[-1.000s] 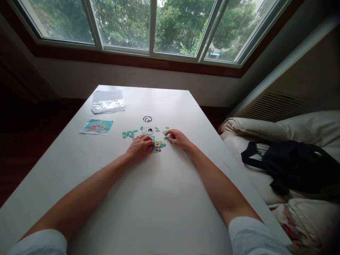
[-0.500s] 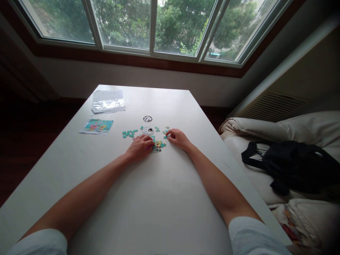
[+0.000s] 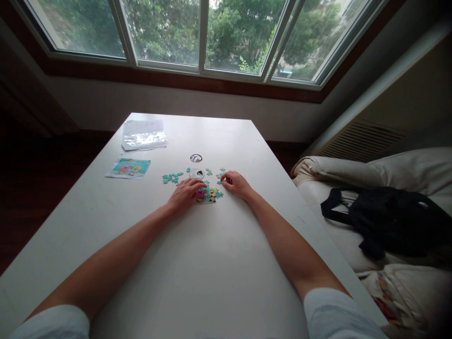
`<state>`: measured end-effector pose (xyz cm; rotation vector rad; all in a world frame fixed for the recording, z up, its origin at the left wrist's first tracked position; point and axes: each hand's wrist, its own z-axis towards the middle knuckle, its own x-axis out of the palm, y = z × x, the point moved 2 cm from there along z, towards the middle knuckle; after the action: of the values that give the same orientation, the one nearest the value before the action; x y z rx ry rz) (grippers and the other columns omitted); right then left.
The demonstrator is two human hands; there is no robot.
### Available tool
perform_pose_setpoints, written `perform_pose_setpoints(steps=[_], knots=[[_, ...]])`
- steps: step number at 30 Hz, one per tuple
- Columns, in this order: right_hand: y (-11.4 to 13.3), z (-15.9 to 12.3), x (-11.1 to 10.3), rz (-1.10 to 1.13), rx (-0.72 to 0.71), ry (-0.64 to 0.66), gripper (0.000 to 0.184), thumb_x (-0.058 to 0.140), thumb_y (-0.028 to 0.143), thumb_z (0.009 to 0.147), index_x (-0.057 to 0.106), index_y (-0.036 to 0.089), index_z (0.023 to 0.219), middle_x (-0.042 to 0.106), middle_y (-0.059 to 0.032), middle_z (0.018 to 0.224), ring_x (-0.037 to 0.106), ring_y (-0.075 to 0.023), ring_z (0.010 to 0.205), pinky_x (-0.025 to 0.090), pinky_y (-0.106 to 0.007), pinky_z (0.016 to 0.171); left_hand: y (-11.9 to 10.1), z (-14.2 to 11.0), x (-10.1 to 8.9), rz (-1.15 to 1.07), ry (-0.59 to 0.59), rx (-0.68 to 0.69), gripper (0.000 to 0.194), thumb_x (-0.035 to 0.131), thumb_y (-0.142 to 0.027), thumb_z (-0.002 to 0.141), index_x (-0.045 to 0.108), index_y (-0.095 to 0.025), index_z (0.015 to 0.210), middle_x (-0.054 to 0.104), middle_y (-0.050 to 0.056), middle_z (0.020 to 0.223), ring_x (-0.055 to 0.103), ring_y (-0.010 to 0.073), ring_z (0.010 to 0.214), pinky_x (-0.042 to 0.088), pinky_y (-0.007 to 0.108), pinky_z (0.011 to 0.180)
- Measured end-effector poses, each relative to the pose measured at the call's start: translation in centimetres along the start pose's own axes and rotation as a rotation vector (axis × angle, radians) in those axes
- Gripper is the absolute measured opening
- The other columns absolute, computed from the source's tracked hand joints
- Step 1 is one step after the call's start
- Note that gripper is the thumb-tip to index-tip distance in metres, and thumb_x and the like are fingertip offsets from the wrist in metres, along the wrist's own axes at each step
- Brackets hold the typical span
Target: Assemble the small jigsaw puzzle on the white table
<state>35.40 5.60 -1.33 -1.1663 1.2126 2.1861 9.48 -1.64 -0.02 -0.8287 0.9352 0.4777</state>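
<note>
Both forearms reach out across the white rectangular table (image 3: 212, 263), hands meeting at a small jigsaw in progress near the middle.

Left hand (image 3: 183, 194) lies palm-down w/ fingers curled over the left edge of the joined-up patch of colourful puzzle pieces, yellow and pink w/ teal border (image 3: 209, 195). Fingertips press on it, prob. to pin the patch flat so it doesn't slide; nothing looks lifted or pinched, so that hand is resting on the patch, not closed round anything.

Right hand (image 3: 237, 183) sits just right of the patch, fingers bunched toward the thumb at the loose teal cardboard pieces (image 3: 219, 177). It seems to pinch one small piece, but at this range it's too tiny to be sure – can't tell if it really holds one or just touches.

So the patch lies between the two hands: under the left fingertips, just beside the right hand but apart from it.

More scattered teal pieces (image 3: 172, 178) lie left of the hands, near a round clear plastic lid (image 3: 196, 174); a second round dark-and-white disc (image 3: 196, 158) sits beyond. Farther left: a printed reference picture card, teal w/ cartoon figures (image 3: 129, 167), flat and face-up where it can be glanced at, and a crinkled clear plastic bag (image 3: 143, 134) behind it. A black fabric bag (image 3: 388, 219) rests on the cream sofa (image 3: 353, 169) at right.
</note>
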Motion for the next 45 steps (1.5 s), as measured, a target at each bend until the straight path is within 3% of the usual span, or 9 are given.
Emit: perform_pose_setpoints(steps=[10,19,23,28,36,45], knots=[[0.7,-0.1,-0.1,0.029,-0.024,-0.039,0.008,0.064,0.017,0.080,0.064,0.022,0.086,0.063,-0.0056,0.093,0.054,-0.0223,0.094,0.046,-0.034,0.084,0.1,-0.1,0.0,0.003,-0.026,-0.028,0.033,0.047,-0.015,0.096,0.073,-0.028,0.113,0.072,0.004,0.120,0.057,0.0240,0.116,0.043,0.043,0.105],[1.4,-0.3,-0.3,0.171,-0.046,-0.062,0.008,0.064,0.016,0.076,0.064,0.023,0.078,0.069,-0.0034,0.086,0.057,-0.0230,0.095,0.047,-0.037,0.089,0.2,0.1,0.2,0.005,0.005,-0.020,0.027,0.051,-0.019,0.096,0.073,-0.028,0.109,0.072,0.003,0.118,0.061,0.0237,0.113,0.042,0.043,0.102],[1.1,-0.4,-0.2,0.300,0.043,-0.104,0.005,0.064,0.021,0.078,0.064,0.022,0.083,0.070,-0.0017,0.087,0.061,-0.0184,0.084,0.048,-0.031,0.078,0.1,0.1,0.1,0.003,0.005,-0.019,0.026,0.053,-0.019,0.094,0.073,-0.028,0.107,0.072,0.003,0.117,0.061,0.0235,0.112,0.042,0.042,0.103],[0.6,-0.4,0.2,0.377,0.093,-0.105,0.016,0.063,0.025,0.079,0.068,0.022,0.094,0.069,0.0009,0.079,0.059,-0.0146,0.073,0.044,-0.027,0.067,0.0,0.0,0.0,0.004,0.017,-0.012,0.024,0.053,-0.020,0.094,0.073,-0.028,0.104,0.072,0.003,0.116,0.061,0.0233,0.111,0.042,0.043,0.102],[0.8,-0.3,0.0,0.294,0.073,-0.080,0.020,0.061,0.024,0.078,0.074,0.021,0.093,0.069,-0.0020,0.083,0.057,-0.0153,0.072,0.047,-0.029,0.071,0.0,0.1,0.0,0.008,0.015,-0.005,0.024,0.052,-0.023,0.095,0.074,-0.028,0.103,0.071,0.004,0.116,0.061,0.0236,0.110,0.042,0.043,0.102],[1.0,-0.1,0.1,0.134,0.019,-0.069,0.008,0.062,0.022,0.081,0.070,0.023,0.083,0.067,-0.0014,0.076,0.055,-0.0188,0.077,0.047,-0.032,0.076,-0.2,0.0,0.0,0.011,0.021,0.006,0.025,0.053,-0.024,0.095,0.077,-0.029,0.102,0.072,0.005,0.114,0.060,0.0241,0.109,0.044,0.043,0.101]])
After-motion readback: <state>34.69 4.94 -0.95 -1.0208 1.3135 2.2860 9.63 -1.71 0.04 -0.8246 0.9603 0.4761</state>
